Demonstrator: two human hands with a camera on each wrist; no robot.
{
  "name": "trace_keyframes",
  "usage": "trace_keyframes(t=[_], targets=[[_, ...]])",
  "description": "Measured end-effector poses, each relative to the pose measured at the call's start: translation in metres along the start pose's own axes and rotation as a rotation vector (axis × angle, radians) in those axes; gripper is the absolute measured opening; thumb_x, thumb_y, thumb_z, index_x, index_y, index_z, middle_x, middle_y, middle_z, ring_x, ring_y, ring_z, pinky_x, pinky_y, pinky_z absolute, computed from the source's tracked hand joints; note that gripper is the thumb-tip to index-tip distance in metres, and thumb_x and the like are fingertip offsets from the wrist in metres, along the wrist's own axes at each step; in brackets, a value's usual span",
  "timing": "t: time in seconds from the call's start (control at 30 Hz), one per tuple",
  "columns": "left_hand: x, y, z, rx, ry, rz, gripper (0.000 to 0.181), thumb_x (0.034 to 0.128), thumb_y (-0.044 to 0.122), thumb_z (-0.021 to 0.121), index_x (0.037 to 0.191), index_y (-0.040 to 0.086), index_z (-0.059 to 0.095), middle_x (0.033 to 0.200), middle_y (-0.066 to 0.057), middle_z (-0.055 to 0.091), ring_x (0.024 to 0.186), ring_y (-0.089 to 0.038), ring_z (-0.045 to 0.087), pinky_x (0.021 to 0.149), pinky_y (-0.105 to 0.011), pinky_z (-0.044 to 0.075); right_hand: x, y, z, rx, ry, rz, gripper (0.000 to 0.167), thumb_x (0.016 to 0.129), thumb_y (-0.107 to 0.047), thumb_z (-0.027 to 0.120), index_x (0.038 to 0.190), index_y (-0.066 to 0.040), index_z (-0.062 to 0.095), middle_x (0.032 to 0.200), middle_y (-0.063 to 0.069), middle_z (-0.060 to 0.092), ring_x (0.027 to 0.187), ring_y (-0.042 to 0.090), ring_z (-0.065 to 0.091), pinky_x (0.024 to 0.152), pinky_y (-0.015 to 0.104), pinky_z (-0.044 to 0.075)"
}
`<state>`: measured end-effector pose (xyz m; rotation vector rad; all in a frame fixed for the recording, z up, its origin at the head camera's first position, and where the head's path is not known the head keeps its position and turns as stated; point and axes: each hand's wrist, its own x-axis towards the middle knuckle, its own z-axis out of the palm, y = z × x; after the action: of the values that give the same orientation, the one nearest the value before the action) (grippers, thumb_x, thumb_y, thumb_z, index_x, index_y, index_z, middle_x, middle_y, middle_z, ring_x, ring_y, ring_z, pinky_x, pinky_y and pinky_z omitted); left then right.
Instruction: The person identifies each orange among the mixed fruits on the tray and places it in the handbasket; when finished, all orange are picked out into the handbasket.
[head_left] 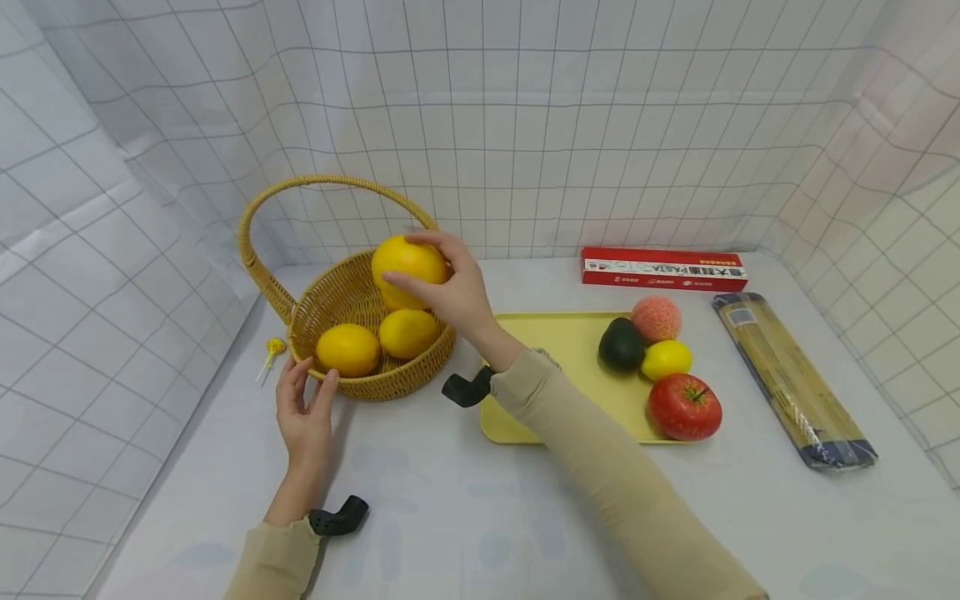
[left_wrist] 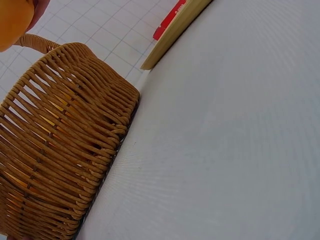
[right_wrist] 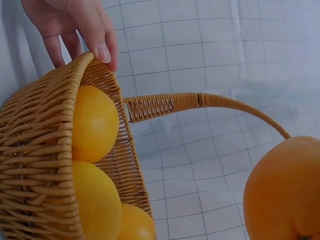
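Note:
A wicker basket (head_left: pixel 397 385) with a tall arched handle stands at the left of the table. Several yellow fruits lie in it, among them a lemon-like one (head_left: pixel 348 350) and another beside it (head_left: pixel 408 333). Above the basket's right side, my right hand (head_left: pixel 461 292) holds a large round yellow-orange fruit (head_left: pixel 408 262) between thumb and fingers. This fruit (right_wrist: pixel 287 192) hangs clear of the rim in the right wrist view. My left hand (head_left: pixel 306 417) grips the basket's near-left rim; its thumb and fingers show there in the right wrist view too.
Right of the basket lies a yellow tray (head_left: pixel 570 350) bearing an avocado (head_left: pixel 622 345), a pink ball-like fruit (head_left: pixel 656 319), a lemon (head_left: pixel 667 360) and a red apple (head_left: pixel 685 407). Behind is a red pasta box (head_left: pixel 664 269); a long pasta packet (head_left: pixel 795 383) lies right. A yellow lollipop (head_left: pixel 275 346) lies left.

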<state>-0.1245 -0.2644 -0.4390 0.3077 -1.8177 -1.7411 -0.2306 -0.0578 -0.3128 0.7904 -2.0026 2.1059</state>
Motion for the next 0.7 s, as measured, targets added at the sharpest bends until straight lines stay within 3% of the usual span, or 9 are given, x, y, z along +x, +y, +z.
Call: trace_keyframes(t=[0.23,0.37,0.7], targets=[[0.001,0.001,-0.001,-0.004,0.005,0.005,0.044,0.0886,0.013,0.066,0.126,-0.003,0.048,0.149,0.000,0.026,0.135,-0.023,0.030,0.106,-0.026,0.035,0.014,0.011,0.023,-0.118,-0.073,0.015,0.048,0.080,-0.026,0.076,0.123,-0.017,0.057,0.126,-0.005,0.050,0.106,0.011,0.051,0.085,0.022,0.049],[0.000,0.000,-0.001,-0.010,0.003,0.008,0.045,0.0884,0.013,0.066,0.125,-0.004,0.048,0.149,-0.002,0.026,0.135,-0.023,0.029,0.107,-0.030,0.035,0.019,0.019,0.034,-0.204,-0.115,0.034,0.049,0.080,-0.030,0.075,0.123,-0.017,0.057,0.125,-0.005,0.051,0.105,0.010,0.051,0.083,0.021,0.048],[0.000,-0.002,-0.001,-0.008,0.001,0.020,0.045,0.0884,0.014,0.066,0.125,-0.005,0.048,0.149,-0.001,0.026,0.135,-0.023,0.029,0.108,-0.036,0.033,0.026,0.047,0.054,-0.268,-0.178,0.123,0.050,0.082,-0.034,0.073,0.126,-0.018,0.054,0.134,-0.003,0.045,0.112,0.011,0.047,0.086,0.020,0.047]])
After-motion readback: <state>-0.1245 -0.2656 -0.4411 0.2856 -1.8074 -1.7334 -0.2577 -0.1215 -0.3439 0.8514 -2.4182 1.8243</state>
